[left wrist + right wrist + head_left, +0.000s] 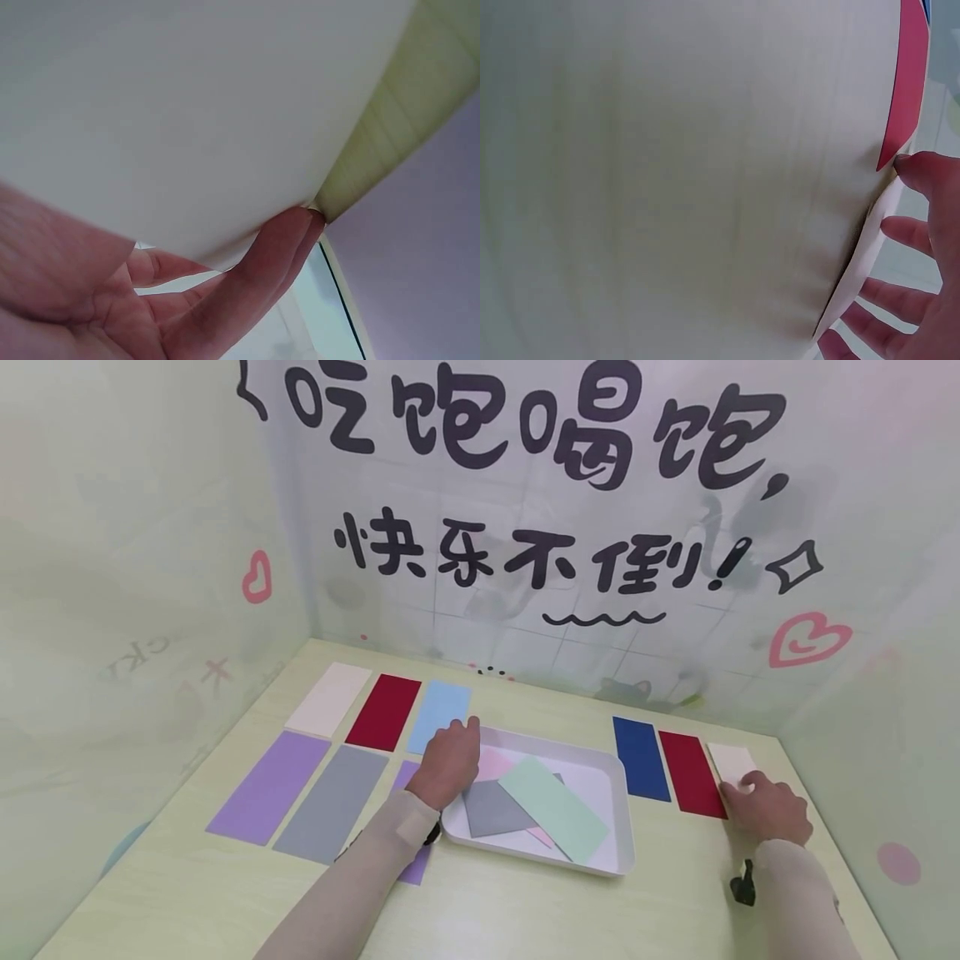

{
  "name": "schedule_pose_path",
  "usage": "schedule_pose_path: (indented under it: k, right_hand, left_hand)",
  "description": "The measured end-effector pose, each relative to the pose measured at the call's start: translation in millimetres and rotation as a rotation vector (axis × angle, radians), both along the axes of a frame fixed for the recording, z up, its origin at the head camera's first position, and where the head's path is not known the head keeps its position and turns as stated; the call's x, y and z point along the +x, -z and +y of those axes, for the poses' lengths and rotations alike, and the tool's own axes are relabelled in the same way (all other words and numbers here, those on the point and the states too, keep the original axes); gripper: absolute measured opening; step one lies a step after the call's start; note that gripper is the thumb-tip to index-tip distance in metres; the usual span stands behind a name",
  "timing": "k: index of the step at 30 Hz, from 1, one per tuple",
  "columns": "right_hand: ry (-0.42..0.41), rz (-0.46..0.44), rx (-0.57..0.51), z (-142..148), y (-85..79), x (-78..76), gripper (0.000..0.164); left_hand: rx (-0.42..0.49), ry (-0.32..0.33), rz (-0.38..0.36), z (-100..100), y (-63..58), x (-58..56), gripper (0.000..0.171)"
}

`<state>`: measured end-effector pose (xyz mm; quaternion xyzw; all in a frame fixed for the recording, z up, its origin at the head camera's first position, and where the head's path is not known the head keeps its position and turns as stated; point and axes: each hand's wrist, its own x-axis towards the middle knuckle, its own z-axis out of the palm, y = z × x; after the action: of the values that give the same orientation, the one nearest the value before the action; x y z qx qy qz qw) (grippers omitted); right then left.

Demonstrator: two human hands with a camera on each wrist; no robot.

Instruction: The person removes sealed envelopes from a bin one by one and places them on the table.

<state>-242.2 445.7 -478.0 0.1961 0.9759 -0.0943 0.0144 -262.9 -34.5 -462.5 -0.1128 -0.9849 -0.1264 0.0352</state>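
My left hand (450,760) is at the left end of a white tray (551,739). In the left wrist view, its fingers (240,300) lie along the tray's outer wall (187,127), while the thumb side passes behind the rim. Overlapping in the tray are a mint green card (558,810), a grey card (495,810) and a pink card, partly covered. My right hand (772,810) touches a pale pink card (731,762) at the right. In the right wrist view, its spread fingertips rest on that card (866,259), with the thumb beside the red card (909,82).
Left of the tray lie two rows of cards: pale pink (330,697), red (384,710) and light blue (438,710) behind, purple (270,789), grey (330,802) and another purple in front. Dark blue (641,760) and red (693,772) cards lie right of it. Printed curtains surround the table.
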Motion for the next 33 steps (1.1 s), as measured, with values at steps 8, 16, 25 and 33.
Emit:
schedule_pose_path:
  k: [8, 16, 25, 33]
  right_hand:
    - [0.005, 0.006, 0.005, 0, 1.2, -0.2, 0.058]
    - [0.008, 0.048, -0.019, -7, 1.3, 0.0, 0.057]
    - [-0.211, 0.264, 0.064, -58, -8.2, -5.5, 0.049]
    - [-0.443, 0.45, 0.091, -121, -24.7, 3.5, 0.043]
  left_hand:
    - [-0.001, -0.007, 0.0, 0, 0.4, 0.0, 0.039]
    - [0.011, -0.001, -0.001, 0, 1.3, 1.0, 0.039]
    - [0.01, 0.007, 0.006, -1, -0.4, 0.6, 0.042]
    - [0.017, 0.005, 0.002, -1, -1.1, 0.3, 0.041]
